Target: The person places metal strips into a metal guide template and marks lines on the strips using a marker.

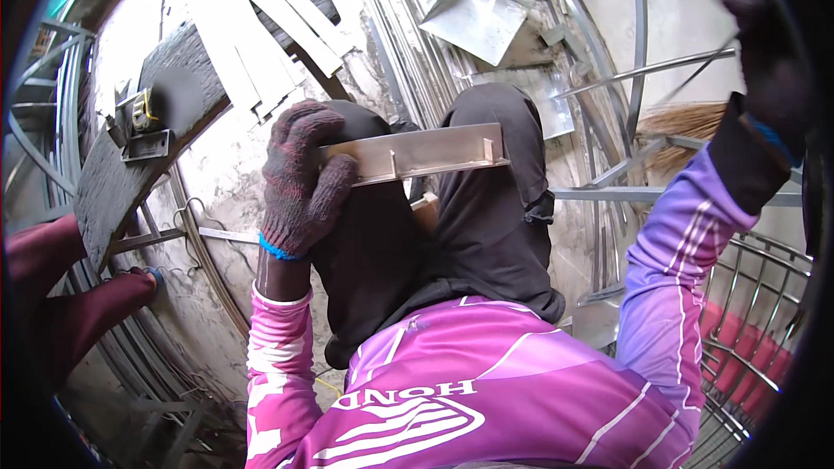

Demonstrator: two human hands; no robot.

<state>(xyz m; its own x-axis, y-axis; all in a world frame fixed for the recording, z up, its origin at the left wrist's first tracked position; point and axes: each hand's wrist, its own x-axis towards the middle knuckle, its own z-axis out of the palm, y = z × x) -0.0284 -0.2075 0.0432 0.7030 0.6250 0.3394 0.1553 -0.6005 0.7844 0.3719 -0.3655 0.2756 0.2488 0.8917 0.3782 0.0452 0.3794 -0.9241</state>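
My left hand, in a dark knitted glove with a blue cuff, is closed around the left end of a metal bar. The bar is flat-faced with a lower lip and small upright tabs along it. It lies crosswise above my knees, tilted slightly. My right hand, in a dark glove, is raised at the upper right, well apart from the bar. Motion blur and the dark rim of the picture hide its fingers, so whether it holds anything cannot be made out.
A worn wooden plank at the left bears a tape measure and a small metal piece. Another person's maroon-clad legs are at far left. Metal strips and sheets lie ahead. A broom and wire basket stand right.
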